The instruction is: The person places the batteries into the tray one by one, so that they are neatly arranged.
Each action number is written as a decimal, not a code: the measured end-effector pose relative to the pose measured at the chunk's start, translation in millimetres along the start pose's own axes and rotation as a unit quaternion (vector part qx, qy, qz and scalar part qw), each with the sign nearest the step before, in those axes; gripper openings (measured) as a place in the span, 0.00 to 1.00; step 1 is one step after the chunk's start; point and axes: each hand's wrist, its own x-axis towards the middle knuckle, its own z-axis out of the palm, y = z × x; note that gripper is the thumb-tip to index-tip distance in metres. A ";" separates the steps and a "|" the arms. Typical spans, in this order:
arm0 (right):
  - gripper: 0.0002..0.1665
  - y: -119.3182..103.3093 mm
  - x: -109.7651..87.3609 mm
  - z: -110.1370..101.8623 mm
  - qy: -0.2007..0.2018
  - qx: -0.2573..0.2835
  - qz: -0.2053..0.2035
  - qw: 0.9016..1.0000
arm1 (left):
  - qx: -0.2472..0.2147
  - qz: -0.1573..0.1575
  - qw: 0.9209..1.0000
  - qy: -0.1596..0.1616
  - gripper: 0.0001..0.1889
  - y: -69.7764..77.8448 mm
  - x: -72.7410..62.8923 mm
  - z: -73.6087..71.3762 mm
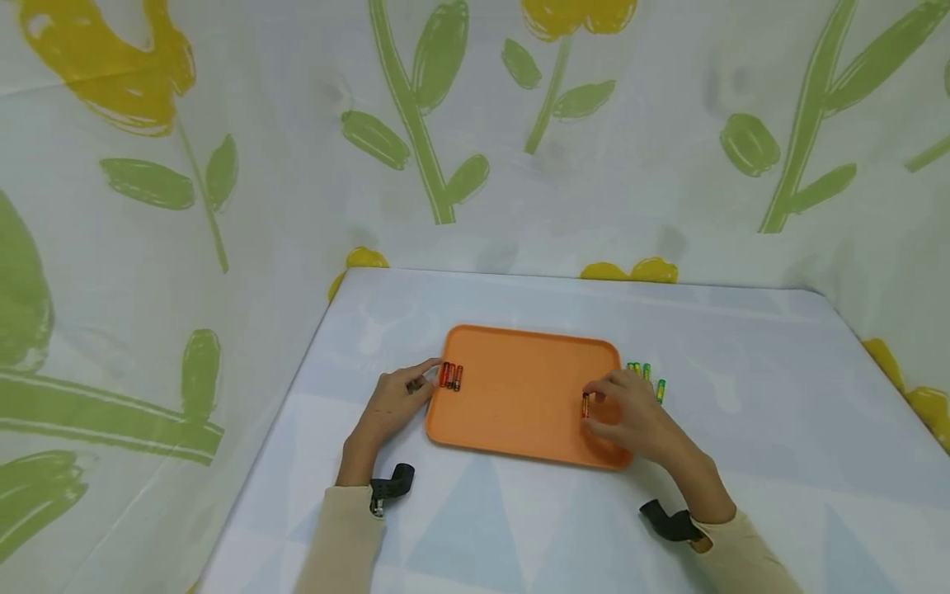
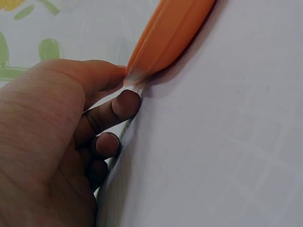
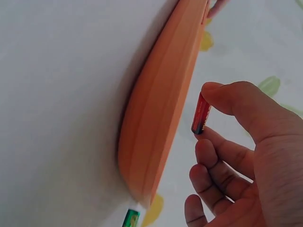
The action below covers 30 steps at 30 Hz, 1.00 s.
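The right hand has its grip on a red battery, pinched between thumb and finger over the right part of the orange tray; in the right wrist view it is held apart from the tray's side. The left hand is at the tray's left edge, its thumb against the rim; that grip is relaxed, with the other fingers loosely bent. Three red batteries lie side by side in the tray, near its left rim. Several green batteries lie on the surface just beyond the tray's right side, partly hidden by the right hand. The surface is white with pale blue triangles. Behind it hangs a white cloth printed with green stems and yellow flowers.
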 end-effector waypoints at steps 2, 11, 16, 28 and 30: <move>0.20 -2.8 3.4 4.4 0.000 0.002 -0.006 1.000 | 0.003 0.001 1.000 0.001 0.21 -0.1 0.0 0.5; 0.22 -16.6 21.2 20.4 0.005 0.011 -0.020 1.000 | -0.010 -0.010 1.000 0.000 0.22 2.4 -0.7 0.9; 0.22 -28.0 35.6 31.3 0.009 0.012 -0.034 0.999 | -0.006 -0.005 1.000 0.003 0.22 0.4 -1.1 0.7; 0.22 -48.8 60.6 52.3 -0.021 0.021 -0.013 0.999 | -0.010 0.002 1.000 0.002 0.22 2.3 -2.1 -1.8; 0.22 -51.2 64.5 56.3 -0.027 0.022 -0.004 0.999 | -0.010 -0.002 1.000 0.001 0.22 2.5 -2.1 -1.8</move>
